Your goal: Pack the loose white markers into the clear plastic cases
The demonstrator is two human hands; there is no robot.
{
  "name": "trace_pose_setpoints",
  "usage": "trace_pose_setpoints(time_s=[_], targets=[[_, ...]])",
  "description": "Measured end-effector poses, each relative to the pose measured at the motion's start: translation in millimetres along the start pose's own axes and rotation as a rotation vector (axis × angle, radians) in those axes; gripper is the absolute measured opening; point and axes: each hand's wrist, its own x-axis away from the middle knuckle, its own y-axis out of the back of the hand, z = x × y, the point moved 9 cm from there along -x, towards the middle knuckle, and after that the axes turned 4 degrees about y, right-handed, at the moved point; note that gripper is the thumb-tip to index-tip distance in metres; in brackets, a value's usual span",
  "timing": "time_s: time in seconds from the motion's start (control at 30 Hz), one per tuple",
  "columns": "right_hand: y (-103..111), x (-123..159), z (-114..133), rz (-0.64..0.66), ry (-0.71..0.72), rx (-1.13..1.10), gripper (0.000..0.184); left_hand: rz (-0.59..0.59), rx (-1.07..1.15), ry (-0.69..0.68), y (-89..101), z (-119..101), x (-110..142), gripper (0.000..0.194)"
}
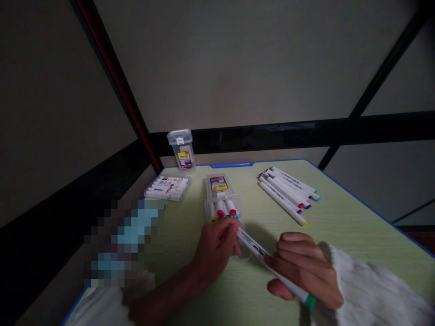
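Holds a green-ended marker (253,246) slantwise at lower centre, clamped in the right hand (307,265) near the green end and pinched by the left hand (214,246) at the other, apparently for steadiness. Shows, at centre, a case of markers (218,183), coloured ends facing nearer, partly blocked by the left hand. Includes loose markers (288,194) right of centre, a flat pack (168,187) and upright case (184,151) left.

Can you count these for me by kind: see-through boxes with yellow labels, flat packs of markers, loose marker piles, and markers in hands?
Yellow-labelled boxes: 2, the standing box and the lying box
Flat marker pack: 1
Loose marker pile: 1
Held green-ended marker: 1
Total: 5
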Motion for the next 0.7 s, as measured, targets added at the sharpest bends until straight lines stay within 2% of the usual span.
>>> trace_pose_setpoints(time_s=[0.37, 0.53, 0.7], targets=[[1.7, -17.2, 8.9, 0.009, 0.097, -0.016, 0.028, -0.088, -0.088, -0.165, 10.1, -20.7, 4.5, 0.023], [-3.2, -19.2, 7.5, 0.086, 0.086, -0.003, 0.028, -0.092, -0.091, -0.16, 9.9, -18.1, 4.3, 0.022], [-7.1, -18.4, 6.4, 0.09, 0.118, 0.007, 0.028, -0.096, -0.1, -0.111, 9.8, -12.0, 1.9, 0.024]])
